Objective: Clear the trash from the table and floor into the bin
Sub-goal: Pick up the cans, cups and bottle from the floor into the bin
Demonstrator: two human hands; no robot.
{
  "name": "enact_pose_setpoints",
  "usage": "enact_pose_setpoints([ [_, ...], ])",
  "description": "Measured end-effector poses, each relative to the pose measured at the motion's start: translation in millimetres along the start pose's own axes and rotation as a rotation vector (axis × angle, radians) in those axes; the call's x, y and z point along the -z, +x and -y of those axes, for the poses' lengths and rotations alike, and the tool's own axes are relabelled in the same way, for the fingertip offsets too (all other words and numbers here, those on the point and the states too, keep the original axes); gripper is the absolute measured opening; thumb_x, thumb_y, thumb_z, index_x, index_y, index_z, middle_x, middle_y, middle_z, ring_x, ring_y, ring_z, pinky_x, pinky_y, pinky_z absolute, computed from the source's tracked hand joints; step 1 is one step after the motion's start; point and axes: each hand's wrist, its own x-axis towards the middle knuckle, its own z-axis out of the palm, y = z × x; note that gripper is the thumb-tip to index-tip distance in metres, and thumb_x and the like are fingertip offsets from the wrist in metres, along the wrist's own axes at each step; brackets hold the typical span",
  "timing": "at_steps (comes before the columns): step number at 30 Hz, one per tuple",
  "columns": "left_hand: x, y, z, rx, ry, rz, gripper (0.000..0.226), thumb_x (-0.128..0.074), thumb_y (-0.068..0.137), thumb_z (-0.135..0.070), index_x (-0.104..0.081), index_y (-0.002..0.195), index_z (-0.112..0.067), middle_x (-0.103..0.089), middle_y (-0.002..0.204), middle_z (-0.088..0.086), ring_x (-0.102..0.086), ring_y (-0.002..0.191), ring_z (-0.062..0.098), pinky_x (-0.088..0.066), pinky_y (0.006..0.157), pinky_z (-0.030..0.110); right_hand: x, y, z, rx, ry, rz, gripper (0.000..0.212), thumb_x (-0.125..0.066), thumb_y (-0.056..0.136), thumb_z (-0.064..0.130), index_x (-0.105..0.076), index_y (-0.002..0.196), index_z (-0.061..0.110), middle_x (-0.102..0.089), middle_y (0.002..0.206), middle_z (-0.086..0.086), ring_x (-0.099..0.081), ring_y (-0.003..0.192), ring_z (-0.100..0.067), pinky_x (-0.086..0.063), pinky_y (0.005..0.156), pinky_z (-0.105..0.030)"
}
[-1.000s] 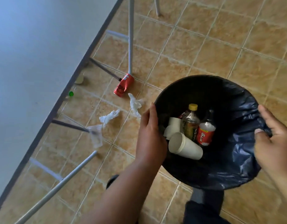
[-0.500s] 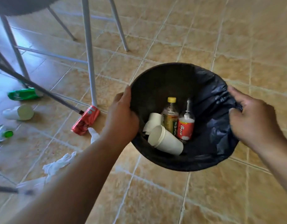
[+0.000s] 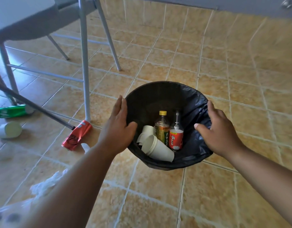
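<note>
A round bin [image 3: 146, 97] lined with a black bag stands on the tiled floor. Inside lie white paper cups [image 3: 156, 148], a yellow-capped bottle [image 3: 161, 129] and a red-labelled bottle [image 3: 176, 139]. My left hand [image 3: 117, 127] grips the bin's left rim, thumb inside. My right hand [image 3: 219, 130] holds the right rim over the bag. On the floor to the left lie a crushed red can [image 3: 77, 135], a green can [image 3: 12, 111], a white cup [image 3: 8, 131] and crumpled white tissue [image 3: 46, 185].
Grey metal table legs [image 3: 84, 63] and braces stand at left, under the grey tabletop [image 3: 23, 17]. A dark diagonal bar [image 3: 32, 102] ends near the red can. A grey wall base [image 3: 240, 4] runs along the top right.
The view has swung up and away from the tabletop. The bin, held by both hands, has shifted to the right of the table legs; my right hand now lies flatter on the rim.
</note>
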Motion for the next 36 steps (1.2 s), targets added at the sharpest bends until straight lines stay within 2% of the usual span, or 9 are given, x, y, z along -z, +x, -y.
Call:
enact_pose_setpoints([
  [7,1.2,0.1,4.8,0.021,-0.087,-0.014,0.074,-0.044,0.094,-0.038,-0.004,0.153,-0.023,-0.001,0.161,-0.010,-0.014,0.146,0.017,-0.027,0.107,0.031,5.3,2.3,3.4,0.001,-0.173,0.014,0.083,-0.054,0.090,0.049,-0.009,0.154,0.022,-0.031,0.151,-0.012,-0.035,0.135,-0.033,-0.034,0.104,-0.044],
  [10,11.0,-3.3,17.1,0.045,-0.144,-0.171,0.069,-0.047,0.092,-0.052,-0.026,0.150,-0.021,-0.029,0.155,-0.001,-0.030,0.139,0.016,-0.029,0.105,0.031,15.0,6.9,25.4,0.242,-0.451,-0.247,0.076,-0.053,0.087,0.054,-0.029,0.146,0.012,-0.040,0.143,-0.020,-0.034,0.132,-0.041,-0.037,0.100,-0.056],
  [13,23.5,-5.1,45.7,0.105,-0.183,-0.390,0.057,-0.053,0.089,-0.053,-0.052,0.134,-0.018,-0.056,0.131,0.003,-0.052,0.120,0.017,-0.042,0.100,0.032,16.8,5.9,84.8,0.448,-0.323,-0.340,0.071,-0.050,0.085,0.053,-0.039,0.140,0.009,-0.046,0.136,-0.021,-0.036,0.128,-0.039,-0.034,0.101,-0.052],
  [17,43.4,-14.4,115.6,0.230,-0.117,-0.540,0.036,-0.062,0.087,-0.037,-0.064,0.115,-0.016,-0.069,0.104,0.005,-0.064,0.094,0.020,-0.047,0.082,0.027,-22.1,-18.0,181.0,0.730,-0.207,-0.182,0.056,-0.056,0.088,0.045,-0.054,0.131,0.009,-0.059,0.125,-0.016,-0.047,0.117,-0.036,-0.041,0.094,-0.043],
  [21,49.1,-38.3,191.6,0.521,-0.033,-0.476,0.033,-0.059,0.084,-0.032,-0.064,0.114,-0.021,-0.072,0.103,0.003,-0.064,0.102,0.020,-0.041,0.081,0.023,-94.2,-38.3,244.4,0.937,-0.311,0.065,0.040,-0.053,0.088,0.042,-0.062,0.113,0.013,-0.064,0.107,-0.009,-0.058,0.100,-0.032,-0.049,0.085,-0.041],
  [26,26.0,-82.4,264.9,0.808,0.014,-0.253,0.041,-0.057,0.084,-0.034,-0.059,0.122,-0.021,-0.066,0.120,0.010,-0.057,0.115,0.030,-0.043,0.095,0.034,-203.1,-40.4,262.7,0.857,-0.455,0.336,0.026,-0.050,0.091,0.029,-0.061,0.107,0.011,-0.061,0.112,-0.019,-0.062,0.101,-0.037,-0.053,0.081,-0.041],
  [29,6.0,-100.3,283.6,0.806,0.068,-0.158,0.043,-0.060,0.085,-0.033,-0.056,0.126,-0.023,-0.057,0.127,0.007,-0.055,0.116,0.028,-0.044,0.095,0.036,-263.0,-33.8,239.6,0.742,-0.573,0.459,0.025,-0.050,0.091,0.018,-0.056,0.114,0.012,-0.053,0.126,-0.015,-0.060,0.106,-0.035,-0.052,0.083,-0.041],
  [33,-12.6,-110.0,297.9,0.726,0.169,-0.022,0.044,-0.061,0.086,-0.029,-0.054,0.129,-0.029,-0.050,0.132,0.005,-0.048,0.121,0.028,-0.046,0.095,0.040,-324.9,-21.2,197.7,0.591,-0.541,0.569,0.043,-0.045,0.091,0.018,-0.040,0.133,0.021,-0.017,0.157,-0.005,-0.044,0.121,-0.033,-0.043,0.085,-0.038],
  [36,-20.8,-112.2,308.1,0.753,0.164,-0.003,0.046,-0.059,0.086,-0.021,-0.054,0.130,-0.033,-0.052,0.132,0.003,-0.048,0.121,0.027,-0.045,0.098,0.039,-347.4,-14.7,177.2,0.519,-0.513,0.606,0.052,-0.042,0.090,0.027,-0.028,0.140,0.029,-0.029,0.148,-0.010,-0.047,0.111,-0.035,-0.039,0.076,-0.039],
])
